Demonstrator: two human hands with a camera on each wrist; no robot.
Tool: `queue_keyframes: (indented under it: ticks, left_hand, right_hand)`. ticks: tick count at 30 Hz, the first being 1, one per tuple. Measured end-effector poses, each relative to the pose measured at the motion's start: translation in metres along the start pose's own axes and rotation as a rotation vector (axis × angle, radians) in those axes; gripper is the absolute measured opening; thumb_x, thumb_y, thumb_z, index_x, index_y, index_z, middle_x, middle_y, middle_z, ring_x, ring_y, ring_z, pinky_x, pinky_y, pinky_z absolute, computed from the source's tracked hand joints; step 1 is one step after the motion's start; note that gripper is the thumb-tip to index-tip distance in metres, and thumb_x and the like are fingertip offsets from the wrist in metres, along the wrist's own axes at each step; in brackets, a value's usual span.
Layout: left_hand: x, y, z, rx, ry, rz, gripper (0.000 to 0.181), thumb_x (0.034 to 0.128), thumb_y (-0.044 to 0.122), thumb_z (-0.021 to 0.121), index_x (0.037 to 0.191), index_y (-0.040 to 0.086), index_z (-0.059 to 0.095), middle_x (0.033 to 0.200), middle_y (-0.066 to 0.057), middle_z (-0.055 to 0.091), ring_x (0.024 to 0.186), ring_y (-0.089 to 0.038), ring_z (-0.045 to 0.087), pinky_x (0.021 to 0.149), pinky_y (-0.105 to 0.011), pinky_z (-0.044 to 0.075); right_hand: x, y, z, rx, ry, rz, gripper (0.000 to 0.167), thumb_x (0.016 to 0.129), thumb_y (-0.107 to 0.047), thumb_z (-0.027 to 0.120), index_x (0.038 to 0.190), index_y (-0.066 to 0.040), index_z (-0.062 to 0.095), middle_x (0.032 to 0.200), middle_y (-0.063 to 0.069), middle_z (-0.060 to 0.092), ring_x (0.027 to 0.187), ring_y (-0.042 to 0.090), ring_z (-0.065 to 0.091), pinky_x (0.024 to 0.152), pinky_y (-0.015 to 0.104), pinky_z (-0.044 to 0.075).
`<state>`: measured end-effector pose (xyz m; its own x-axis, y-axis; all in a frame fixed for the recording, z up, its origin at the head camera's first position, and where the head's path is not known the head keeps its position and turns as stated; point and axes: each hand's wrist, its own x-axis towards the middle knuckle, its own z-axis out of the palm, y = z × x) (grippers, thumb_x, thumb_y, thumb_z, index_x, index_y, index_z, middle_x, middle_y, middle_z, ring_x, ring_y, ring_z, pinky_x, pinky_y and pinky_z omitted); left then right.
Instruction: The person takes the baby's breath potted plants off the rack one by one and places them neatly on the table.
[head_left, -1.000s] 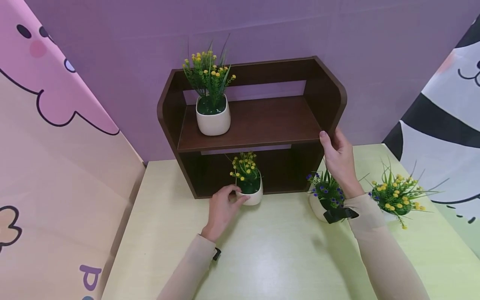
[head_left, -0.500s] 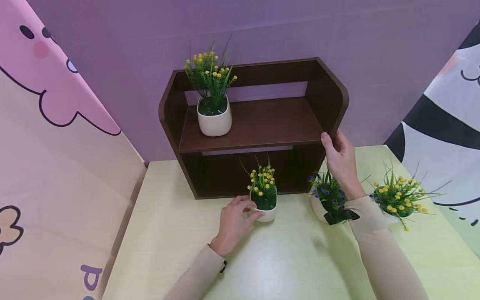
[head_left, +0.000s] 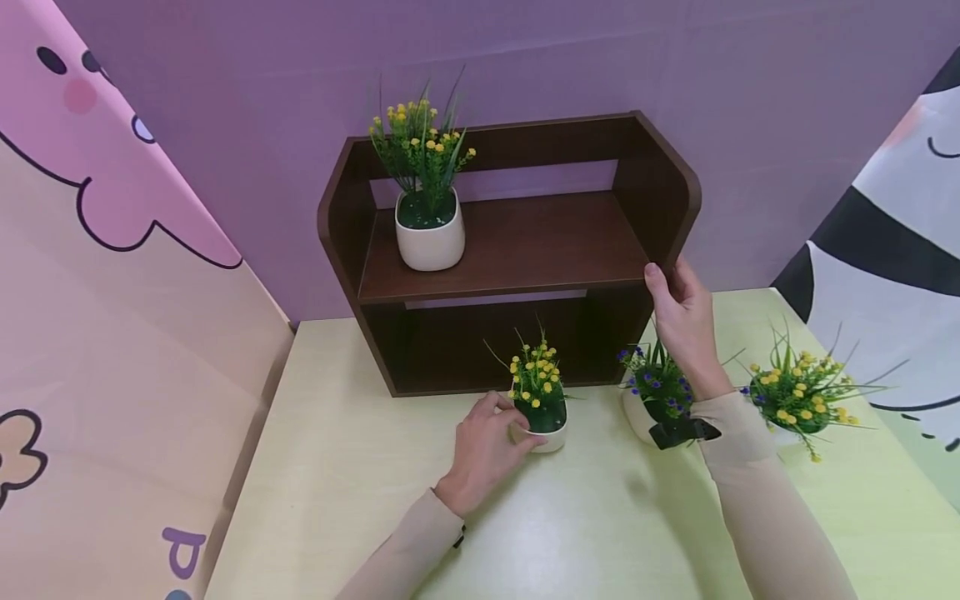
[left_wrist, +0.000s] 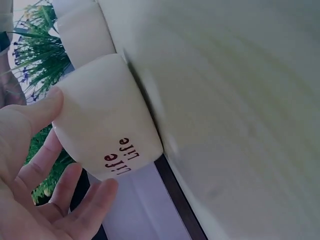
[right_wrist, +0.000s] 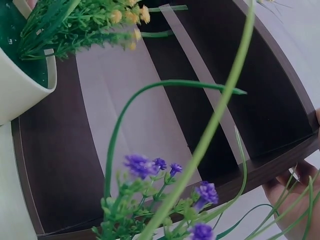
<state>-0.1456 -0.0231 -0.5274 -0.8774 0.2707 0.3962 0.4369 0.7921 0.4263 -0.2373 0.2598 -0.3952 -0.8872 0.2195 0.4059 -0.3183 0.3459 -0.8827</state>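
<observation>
My left hand (head_left: 482,454) pinches the rim of a small white flowerpot (head_left: 552,441) with yellow artificial flowers. The pot stands on the table just in front of the shelf's lower compartment. In the left wrist view, the thumb and fingertips lie against the white pot (left_wrist: 102,107), which bears dark "Life" lettering. My right hand (head_left: 684,327) grips the right side panel of the dark brown two-tier shelf (head_left: 555,237), thumb at its front edge. In the right wrist view only part of that hand (right_wrist: 292,200) shows, behind grass blades.
Another white pot with yellow flowers (head_left: 430,246) stands on the upper tier at left. Beneath my right forearm are a purple-flowered pot (head_left: 637,414) and a yellow-flowered plant (head_left: 802,392) on the pale table (head_left: 337,467). A purple backdrop (head_left: 540,58) hangs behind.
My left hand has drawn the yellow-flowered pot from the lower compartment's front edge toward me and to the right. My right hand has kept its hold on the shelf.
</observation>
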Motion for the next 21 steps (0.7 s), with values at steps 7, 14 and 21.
queue_keyframes:
  ticks: [7,14,21]
  left_hand:
    - [0.0041,0.0066,0.0024,0.002,-0.023,0.043,0.028,0.0804,0.048,0.093,0.083,0.022,0.083,0.099,0.004,0.066,0.093,-0.012,0.065,0.081,-0.028,0.058]
    - [0.004,0.0075,0.0026,0.021,-0.017,0.06,0.027,0.0813,0.048,0.092,0.085,0.022,0.083,0.102,0.004,0.069,0.096,-0.012,0.068,0.08,-0.027,0.059]
    - [0.0016,0.0017,-0.0031,-0.016,-0.104,0.064,0.023,0.0907,0.042,0.085,0.103,0.023,0.083,0.111,0.004,0.068,0.098,-0.012,0.068,0.077,-0.025,0.058]
  right_hand:
    - [0.0005,0.0002,-0.0006,0.018,-0.004,-0.009,0.045,0.111,-0.031,0.056,0.155,-0.018,0.057,0.152,0.013,0.063,0.128,-0.001,0.061,0.112,0.017,0.048]
    - [-0.0001,-0.0007,-0.001,0.004,-0.004,-0.009,0.045,0.111,-0.032,0.056,0.155,-0.019,0.057,0.152,0.012,0.063,0.128,0.0,0.061,0.114,0.021,0.049]
    - [-0.001,-0.0007,-0.001,0.019,-0.011,-0.013,0.046,0.111,-0.031,0.056,0.155,-0.018,0.056,0.153,0.012,0.062,0.13,0.001,0.06,0.113,0.019,0.048]
